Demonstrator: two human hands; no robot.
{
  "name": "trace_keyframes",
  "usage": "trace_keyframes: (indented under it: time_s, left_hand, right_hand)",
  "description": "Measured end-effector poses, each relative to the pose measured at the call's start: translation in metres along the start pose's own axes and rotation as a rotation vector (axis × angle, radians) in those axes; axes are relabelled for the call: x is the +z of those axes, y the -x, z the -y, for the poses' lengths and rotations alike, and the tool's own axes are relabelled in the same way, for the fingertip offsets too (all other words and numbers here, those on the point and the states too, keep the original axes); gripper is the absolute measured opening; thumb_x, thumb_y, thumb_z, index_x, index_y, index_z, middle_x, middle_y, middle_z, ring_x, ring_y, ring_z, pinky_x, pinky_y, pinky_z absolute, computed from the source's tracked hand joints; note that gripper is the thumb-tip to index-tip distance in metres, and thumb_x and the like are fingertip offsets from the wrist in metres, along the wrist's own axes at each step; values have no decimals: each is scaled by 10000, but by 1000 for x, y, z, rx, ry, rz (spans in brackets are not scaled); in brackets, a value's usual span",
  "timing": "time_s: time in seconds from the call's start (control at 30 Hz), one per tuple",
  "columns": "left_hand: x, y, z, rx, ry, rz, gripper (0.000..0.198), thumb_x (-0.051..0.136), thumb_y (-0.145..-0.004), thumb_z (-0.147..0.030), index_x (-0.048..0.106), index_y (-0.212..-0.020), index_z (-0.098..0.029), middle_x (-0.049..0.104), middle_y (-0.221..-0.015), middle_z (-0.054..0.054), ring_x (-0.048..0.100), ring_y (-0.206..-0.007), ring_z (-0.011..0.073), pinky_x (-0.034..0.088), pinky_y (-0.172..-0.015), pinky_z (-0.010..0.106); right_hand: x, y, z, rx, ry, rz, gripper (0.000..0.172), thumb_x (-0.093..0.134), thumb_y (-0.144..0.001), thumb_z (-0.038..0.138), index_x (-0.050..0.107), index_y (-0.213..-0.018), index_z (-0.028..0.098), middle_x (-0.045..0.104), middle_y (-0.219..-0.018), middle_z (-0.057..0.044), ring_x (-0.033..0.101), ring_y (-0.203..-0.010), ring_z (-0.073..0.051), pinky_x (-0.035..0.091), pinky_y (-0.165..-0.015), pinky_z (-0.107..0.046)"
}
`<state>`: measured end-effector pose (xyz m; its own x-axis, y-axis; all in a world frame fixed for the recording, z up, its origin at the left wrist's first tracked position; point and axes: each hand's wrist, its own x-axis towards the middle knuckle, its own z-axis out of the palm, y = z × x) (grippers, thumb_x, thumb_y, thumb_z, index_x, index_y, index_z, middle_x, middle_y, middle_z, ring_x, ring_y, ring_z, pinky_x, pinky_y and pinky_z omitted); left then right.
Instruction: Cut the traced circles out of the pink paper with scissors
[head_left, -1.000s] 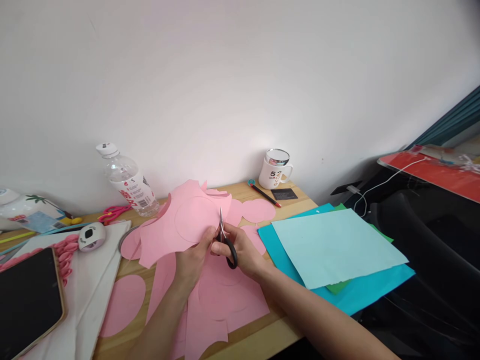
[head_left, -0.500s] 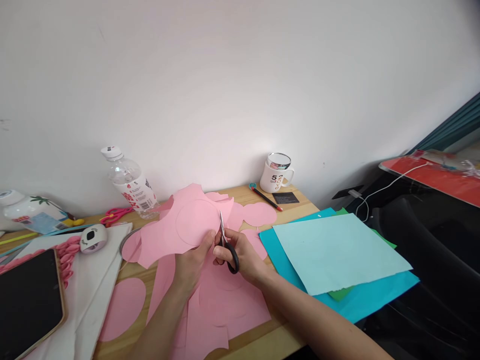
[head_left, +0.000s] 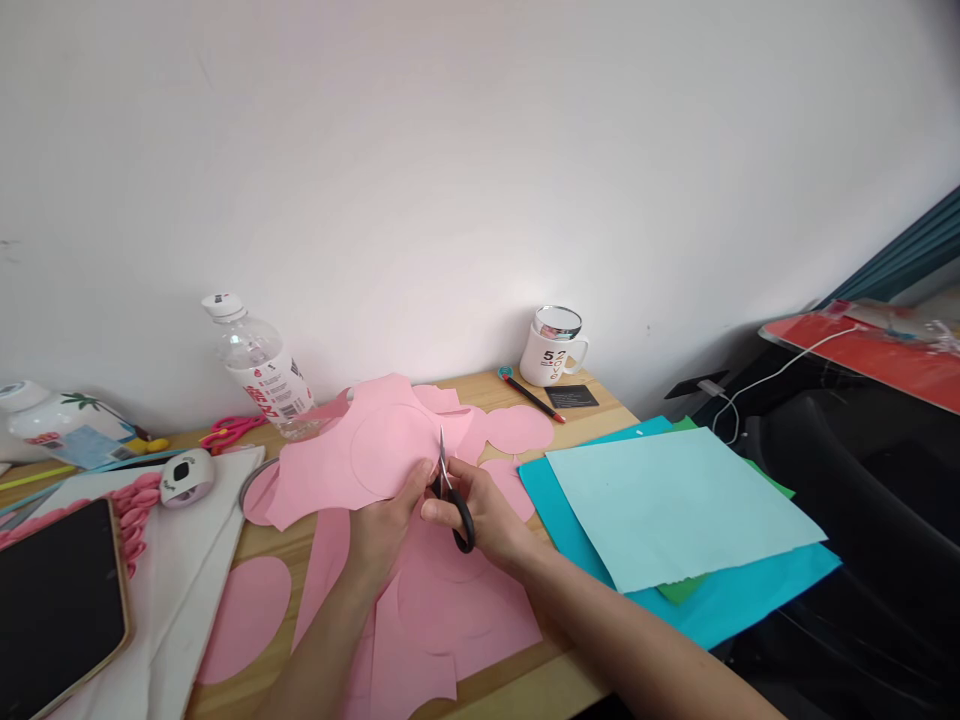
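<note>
My left hand (head_left: 390, 525) pinches the near edge of a pink paper sheet (head_left: 360, 455) with a circle drawn on it and holds it up over the wooden table (head_left: 525, 680). My right hand (head_left: 487, 515) grips black-handled scissors (head_left: 454, 495), fingers through the loops. The blades point up and away and meet the sheet's right edge beside my left thumb. More pink paper scraps (head_left: 442, 600) and cut pink circles (head_left: 519, 428) lie flat under and around both hands.
A stack of light blue, teal and green sheets (head_left: 675, 505) lies to the right. A water bottle (head_left: 259, 368), pink scissors (head_left: 231, 430), a white mug (head_left: 553, 347) and a pencil (head_left: 531, 394) stand along the wall. A tablet (head_left: 56, 600) on white cloth is at left.
The pink sheet has turned a little and dropped flatter in my left hand. The scissors have stayed at its right edge, the handles shifting slightly down.
</note>
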<state>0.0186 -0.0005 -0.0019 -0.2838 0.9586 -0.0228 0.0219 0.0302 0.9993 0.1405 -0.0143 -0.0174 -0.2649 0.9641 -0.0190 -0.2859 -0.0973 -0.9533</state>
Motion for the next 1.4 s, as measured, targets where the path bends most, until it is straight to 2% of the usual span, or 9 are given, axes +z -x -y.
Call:
trace_keyframes:
  time_s: [0.13, 0.33, 0.5, 0.8, 0.87, 1.03, 1.17, 1.27, 1.4]
  left_hand:
    - [0, 0, 1, 24, -1, 16, 422, 788, -593, -369, 698, -955, -173, 723, -1029, 93, 651, -1020, 277, 513, -925, 396]
    - [-1, 1, 0, 32, -32, 2, 396, 782, -582, -357, 705, -919, -163, 729, -985, 87, 650, -1017, 274, 504, -938, 388]
    - [-1, 4, -8, -33, 4, 58, 275, 759, -591, -371, 700, -747, -151, 731, -780, 63, 684, -778, 242, 565, -696, 330]
    - [-2, 9, -16, -65, 46, 132, 206, 743, -632, -358, 646, -611, -178, 655, -582, 15, 629, -577, 201, 525, -510, 295]
    - [-3, 8, -13, -59, 18, 119, 217, 739, -638, -376, 654, -630, -176, 664, -610, 22, 639, -620, 214, 537, -557, 311]
    - [-3, 0, -3, 54, -18, 8, 290, 766, -598, -376, 667, -776, -169, 720, -858, 61, 662, -900, 262, 514, -875, 378]
    - [-3, -3, 0, 51, 25, -11, 337, 753, -613, -401, 667, -834, -161, 723, -889, 74, 665, -918, 266, 531, -847, 380]
    - [-3, -3, 1, 56, 7, 29, 307, 740, -637, -391, 675, -823, -155, 722, -818, 66, 674, -861, 262, 543, -812, 387]
    - [-3, -4, 3, 137, -7, 30, 343, 753, -619, -341, 678, -900, -158, 722, -905, 74, 661, -953, 261, 504, -923, 391]
  right_hand:
    - [-1, 0, 1, -16, -17, 23, 436, 835, -582, 450, 548, -783, 191, 429, -670, 50, 343, -607, -98, 262, -537, -224]
    - [0, 0, 1, -6, 11, 0, 443, 834, -567, 462, 559, -789, 196, 456, -685, 42, 349, -619, -106, 270, -540, -229]
    - [0, 0, -1, 16, 49, -27, 402, 811, -605, 451, 549, -760, 188, 446, -597, 52, 388, -580, -108, 288, -528, -234]
    - [-2, -1, -7, 30, 12, -28, 382, 817, -613, 410, 546, -744, 174, 522, -546, 50, 477, -530, -104, 375, -543, -245]
    - [-3, -1, -7, 36, 8, -24, 373, 816, -619, 401, 546, -743, 175, 516, -532, 57, 487, -520, -103, 377, -533, -240]
    - [-2, -1, -8, 42, 7, -13, 346, 801, -645, 396, 540, -718, 181, 501, -502, 66, 488, -492, -97, 338, -478, -219]
    - [2, -1, -9, 73, 14, -40, 392, 814, -612, 428, 518, -683, 181, 495, -471, 67, 463, -460, -90, 331, -473, -219]
    - [2, -1, -12, 80, 33, -57, 417, 824, -597, 433, 534, -763, 184, 521, -509, 57, 492, -504, -111, 348, -493, -227]
    - [-1, -2, -11, 45, 34, -84, 496, 845, -574, 411, 523, -883, 195, 535, -637, 48, 456, -579, -107, 330, -500, -214]
